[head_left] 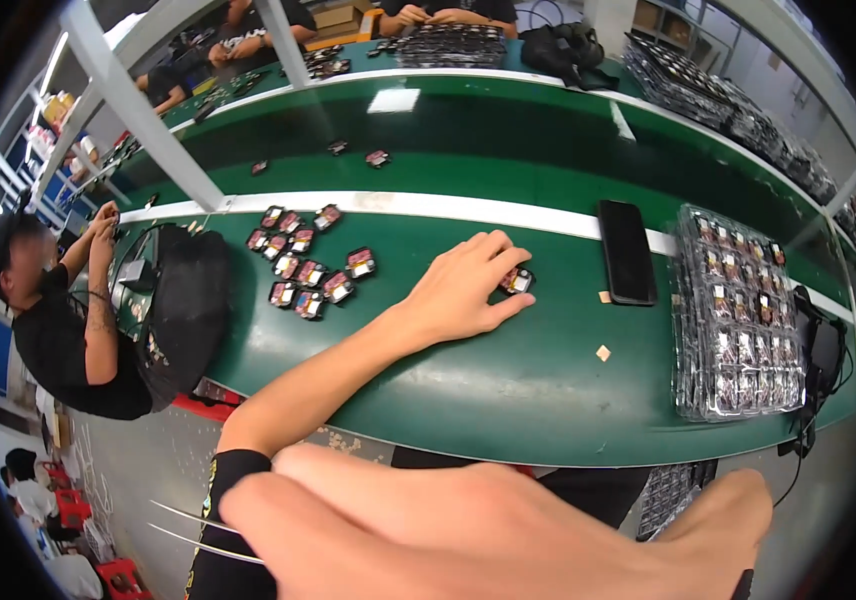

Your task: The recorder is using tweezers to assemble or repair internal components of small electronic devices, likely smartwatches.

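Observation:
My left hand (463, 285) reaches across the green table, palm down. Its thumb and fingers close around a small black part (518, 281) with a white and reddish label. To the left of that hand lies a loose group of similar labelled black parts (310, 272), some touching. My right forearm crosses low in front of me, very near the camera. At its left end is my right hand (288, 520), its fingers mostly hidden. Two thin metal prongs, like those of tweezers (198, 541), stick out leftward from it.
A black phone (627, 252) lies right of my left hand. Farther right stand stacked clear plastic trays (738, 325) filled with small parts, beside black cables. Pale scraps (603, 353) dot the table (468, 390). A person (78, 310) works at the left; others sit behind the far belt (508, 130).

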A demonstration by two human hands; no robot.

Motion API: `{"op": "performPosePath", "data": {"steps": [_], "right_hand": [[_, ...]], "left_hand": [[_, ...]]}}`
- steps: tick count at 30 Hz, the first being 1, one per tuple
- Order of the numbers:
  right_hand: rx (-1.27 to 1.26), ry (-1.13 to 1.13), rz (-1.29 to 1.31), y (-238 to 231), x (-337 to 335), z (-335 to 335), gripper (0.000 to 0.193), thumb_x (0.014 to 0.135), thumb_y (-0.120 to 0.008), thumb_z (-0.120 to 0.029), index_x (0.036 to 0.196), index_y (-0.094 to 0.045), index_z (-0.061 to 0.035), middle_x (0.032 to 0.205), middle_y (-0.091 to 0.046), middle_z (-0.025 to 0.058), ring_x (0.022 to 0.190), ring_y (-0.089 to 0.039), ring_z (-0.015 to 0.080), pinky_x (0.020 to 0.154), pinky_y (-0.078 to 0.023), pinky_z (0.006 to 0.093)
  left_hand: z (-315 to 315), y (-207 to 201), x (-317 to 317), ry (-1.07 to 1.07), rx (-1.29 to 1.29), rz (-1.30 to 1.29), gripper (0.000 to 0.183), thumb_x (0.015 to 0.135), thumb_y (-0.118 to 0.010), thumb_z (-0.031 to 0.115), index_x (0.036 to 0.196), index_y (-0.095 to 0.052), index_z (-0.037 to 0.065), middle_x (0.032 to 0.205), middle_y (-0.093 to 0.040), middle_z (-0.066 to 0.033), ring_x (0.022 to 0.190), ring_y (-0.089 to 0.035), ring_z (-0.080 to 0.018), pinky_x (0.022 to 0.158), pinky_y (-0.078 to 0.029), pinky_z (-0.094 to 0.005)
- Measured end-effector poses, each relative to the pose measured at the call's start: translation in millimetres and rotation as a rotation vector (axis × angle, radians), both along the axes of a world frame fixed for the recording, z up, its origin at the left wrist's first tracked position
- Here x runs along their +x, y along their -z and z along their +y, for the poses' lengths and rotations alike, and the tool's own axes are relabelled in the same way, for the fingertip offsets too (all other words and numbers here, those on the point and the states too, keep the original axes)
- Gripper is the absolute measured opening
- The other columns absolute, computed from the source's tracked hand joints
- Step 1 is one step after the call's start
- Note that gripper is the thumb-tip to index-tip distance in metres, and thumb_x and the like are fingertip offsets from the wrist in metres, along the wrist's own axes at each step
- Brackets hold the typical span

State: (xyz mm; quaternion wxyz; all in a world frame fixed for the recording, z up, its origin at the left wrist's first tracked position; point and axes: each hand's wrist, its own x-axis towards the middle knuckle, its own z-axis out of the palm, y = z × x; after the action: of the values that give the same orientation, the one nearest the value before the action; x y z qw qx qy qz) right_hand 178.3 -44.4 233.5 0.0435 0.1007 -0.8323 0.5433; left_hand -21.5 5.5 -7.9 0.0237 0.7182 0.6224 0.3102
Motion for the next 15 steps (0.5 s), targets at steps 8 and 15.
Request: {"op": "performPosePath", "data": {"steps": [8, 15], "right_hand": [[0.114, 0.340, 0.582, 97.7, -19.3, 4.2, 0.015, 0.104, -0.072, -0.008, 0.114, -0.073, 0.0036, 0.095, -0.072, 0.0167, 0.082, -0.072, 0.0274, 0.075, -0.059, 0.0371], [-0.156, 0.973, -0.064, 188.5, 65.7, 87.4, 0.021, 0.107, -0.071, -0.003, 0.126, -0.078, 0.0033, 0.089, -0.073, 0.0079, 0.075, -0.067, 0.0097, 0.063, -0.049, 0.0257]], "left_hand": [[-18.0, -12.6, 10.9, 0.234, -0.099, -0.209, 0.067, 0.090, -0.087, 0.024, 0.149, -0.062, 0.005, 0.139, -0.063, -0.0157, 0.126, -0.064, -0.0377, 0.108, -0.053, -0.0466], [-12.4, -10.9, 2.6, 0.068, -0.021, -0.006, 0.070, 0.073, -0.098, 0.042, 0.127, -0.071, 0.007, 0.114, -0.068, -0.0088, 0.107, -0.065, -0.0318, 0.092, -0.052, -0.0431]]}}
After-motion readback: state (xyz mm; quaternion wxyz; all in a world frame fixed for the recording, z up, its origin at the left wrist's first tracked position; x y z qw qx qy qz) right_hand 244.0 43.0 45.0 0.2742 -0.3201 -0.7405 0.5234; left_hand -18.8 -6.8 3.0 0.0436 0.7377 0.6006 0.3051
